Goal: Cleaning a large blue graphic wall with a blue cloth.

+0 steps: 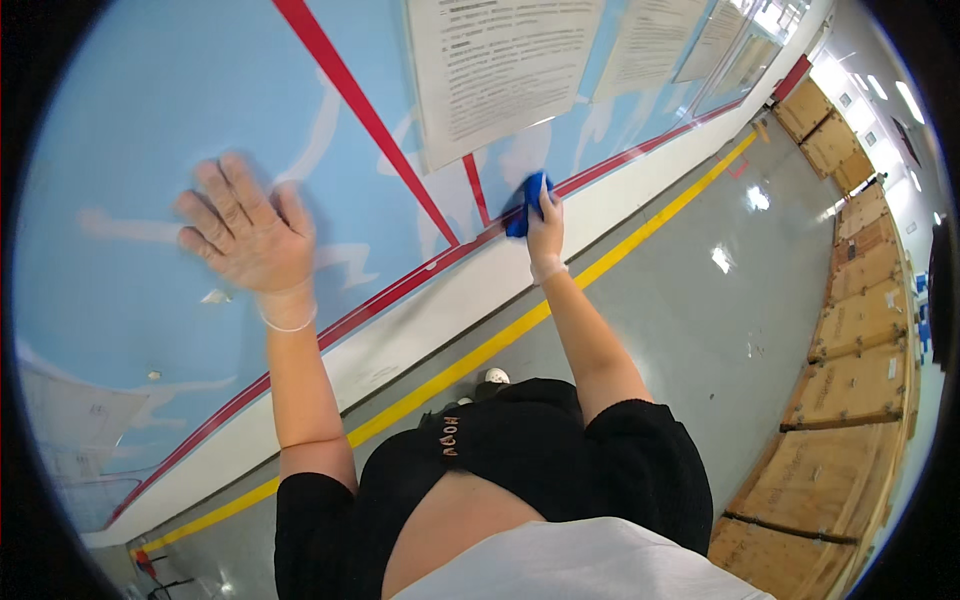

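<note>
My left hand lies flat against the light blue wall panel, fingers spread, in what looks like a thin clear glove. Lower on the wall, to the right, my right hand grips a blue cloth. That cloth presses on the red stripe along the panel's lower edge, where a slanting red line comes down to meet it. A clear glove cuff also shows at my right wrist. The fingers of my right hand are partly hidden behind the cloth.
Printed sheets hang on the panel above my right hand. Below the panel runs a white wall strip, then a grey floor with a yellow line. Several wooden crates line the right side.
</note>
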